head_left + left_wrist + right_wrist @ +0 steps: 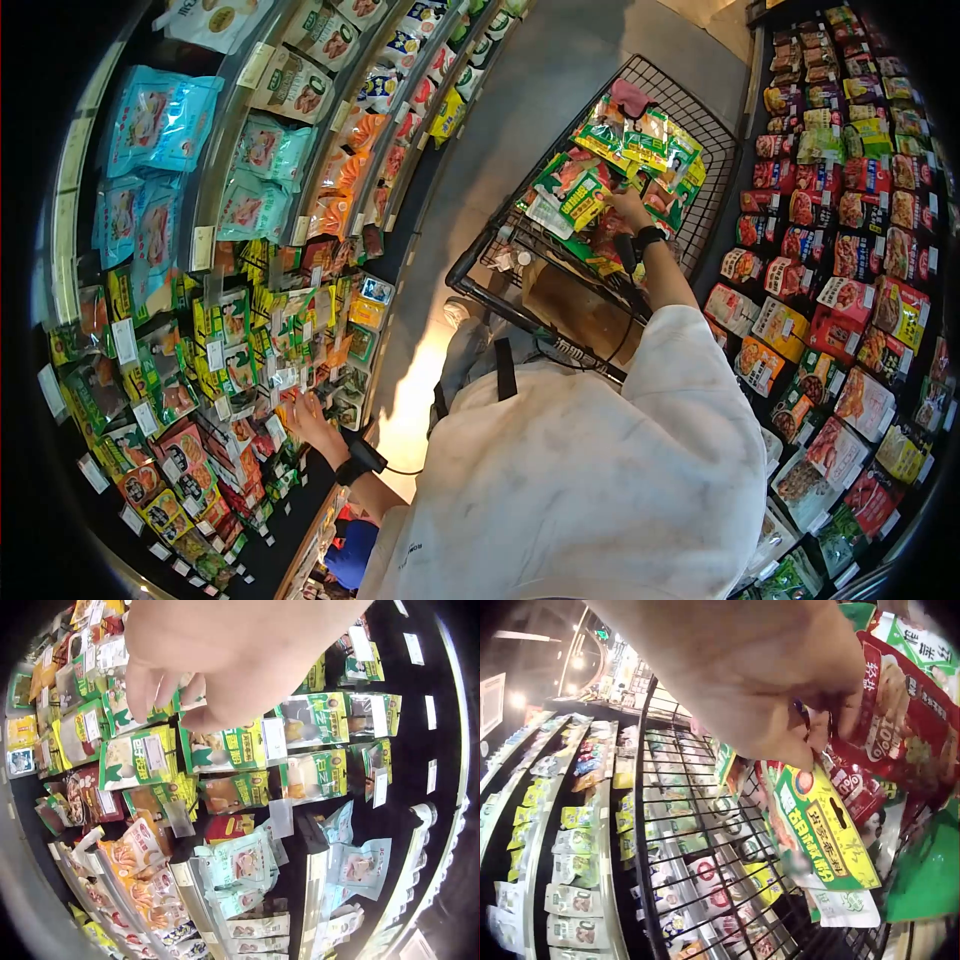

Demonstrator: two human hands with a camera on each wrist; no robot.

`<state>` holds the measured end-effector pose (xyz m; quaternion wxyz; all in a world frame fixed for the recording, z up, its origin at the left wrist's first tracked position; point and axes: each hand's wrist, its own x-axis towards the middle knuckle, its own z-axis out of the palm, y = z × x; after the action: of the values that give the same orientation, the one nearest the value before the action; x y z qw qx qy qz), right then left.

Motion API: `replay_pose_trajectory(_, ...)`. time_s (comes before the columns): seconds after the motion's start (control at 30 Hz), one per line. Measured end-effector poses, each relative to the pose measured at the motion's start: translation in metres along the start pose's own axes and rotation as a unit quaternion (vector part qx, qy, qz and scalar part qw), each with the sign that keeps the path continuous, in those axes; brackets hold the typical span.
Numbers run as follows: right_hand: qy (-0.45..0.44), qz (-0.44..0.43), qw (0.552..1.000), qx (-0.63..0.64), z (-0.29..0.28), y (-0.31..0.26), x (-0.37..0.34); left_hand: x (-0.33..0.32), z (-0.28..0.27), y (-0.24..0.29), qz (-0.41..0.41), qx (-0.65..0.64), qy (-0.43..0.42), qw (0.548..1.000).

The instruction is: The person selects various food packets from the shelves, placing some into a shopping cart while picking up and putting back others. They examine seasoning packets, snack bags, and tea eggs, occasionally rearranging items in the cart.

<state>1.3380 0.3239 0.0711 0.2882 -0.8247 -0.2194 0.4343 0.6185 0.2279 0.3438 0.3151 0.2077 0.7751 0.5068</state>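
My left hand [312,425] reaches into the shelf of hanging green-and-yellow spice packets [225,750]. In the left wrist view its fingers [199,716] bend loosely over the packets' tops, with none held between them. Over the shopping cart [690,215], my right hand [632,212] is among the piled packets. Its thumb and fingers pinch the edge of a green-and-yellow spice packet [821,832]. Beside those fingers lies a red food packet [907,712]. The right fingertips are partly hidden behind the hand.
Refrigerated shelves with blue packets [165,120] and orange packets [335,215] run along the left. A display of boxed and bagged foods [840,240] lines the right side. The cart handle [545,335] crosses in front of the body. A cardboard box [575,310] sits low in the cart.
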Motion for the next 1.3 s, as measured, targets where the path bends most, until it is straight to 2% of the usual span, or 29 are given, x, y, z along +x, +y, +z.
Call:
replay_pose_trajectory(0.07, 0.003, -0.002, 1.000, -0.025, -0.004, -0.022, -0.030, 0.011, 0.004, -0.009, 0.024, -0.006, -0.023, 0.999)
replay_pose_trajectory(0.1, -0.034, 0.026, 0.998, 0.047, -0.005, -0.028, -0.040, 0.016, 0.007, -0.011, 0.039, -0.002, -0.040, 0.998)
replay_pose_trajectory(0.2, 0.008, -0.066, 0.996, -0.058, -0.011, -0.042, -0.060, 0.034, 0.015, -0.007, 0.036, -0.043, -0.079, 0.995)
replay_pose_trajectory(0.23, -0.014, -0.108, 0.992, -0.066, -0.019, -0.049, -0.072, 0.034, 0.019, -0.001, 0.037, -0.053, -0.082, 0.995)
replay_pose_trajectory(0.33, 0.009, -0.175, 0.982, -0.074, -0.035, -0.070, -0.114, 0.057, 0.019, -0.003, 0.069, -0.077, -0.121, 0.987)
replay_pose_trajectory(0.37, 0.006, -0.202, 0.978, -0.055, -0.039, -0.068, -0.117, 0.060, 0.019, -0.002, 0.057, -0.084, -0.129, 0.986)
replay_pose_trajectory(0.47, 0.083, -0.247, 0.966, 0.001, -0.052, -0.094, -0.179, 0.066, 0.015, 0.003, 0.064, -0.084, -0.167, 0.980)
replay_pose_trajectory(0.5, 0.095, -0.296, 0.950, 0.036, -0.055, -0.095, -0.189, 0.081, 0.010, -0.009, 0.062, -0.085, -0.181, 0.978)
replay_pose_trajectory(0.6, 0.131, -0.301, 0.942, 0.065, -0.067, -0.121, -0.260, 0.091, -0.001, -0.017, 0.057, -0.090, -0.236, 0.966)
replay_pose_trajectory(0.7, 0.086, -0.312, 0.933, 0.155, -0.059, -0.154, -0.349, 0.092, -0.006, -0.022, 0.072, -0.096, -0.301, 0.946)
replay_pose_trajectory(0.73, 0.048, -0.316, 0.923, 0.215, -0.052, -0.160, -0.372, 0.095, -0.007, -0.022, 0.073, -0.102, -0.329, 0.936)
replay_pose_trajectory(0.83, 0.006, -0.330, 0.906, 0.264, -0.030, -0.168, -0.428, 0.076, 0.004, 0.000, 0.061, -0.110, -0.370, 0.921)
replay_pose_trajectory(0.93, -0.002, -0.314, 0.914, 0.257, -0.002, -0.169, -0.472, 0.062, 0.013, 0.009, 0.091, -0.131, -0.460, 0.874)
replay_pose_trajectory(0.97, 0.000, -0.319, 0.929, 0.186, -0.002, -0.155, -0.467, 0.057, 0.014, 0.013, 0.098, -0.125, -0.483, 0.861)
replay_pose_trajectory(1.0, 0.008, -0.346, 0.922, 0.173, 0.015, -0.164, -0.490, 0.050, 0.013, 0.018, 0.105, -0.118, -0.504, 0.849)
replay_pose_trajectory(1.07, -0.024, -0.337, 0.930, 0.144, 0.033, -0.162, -0.514, 0.031, 0.005, 0.034, 0.140, -0.092, -0.529, 0.832)
replay_pose_trajectory(1.27, -0.105, -0.383, 0.915, 0.073, 0.071, -0.121, -0.538, -0.026, -0.032, 0.037, 0.148, -0.094, -0.608, 0.774)
replay_pose_trajectory(1.3, -0.142, -0.352, 0.919, 0.110, 0.079, -0.118, -0.551, -0.032, -0.038, 0.033, 0.146, -0.080, -0.625, 0.763)
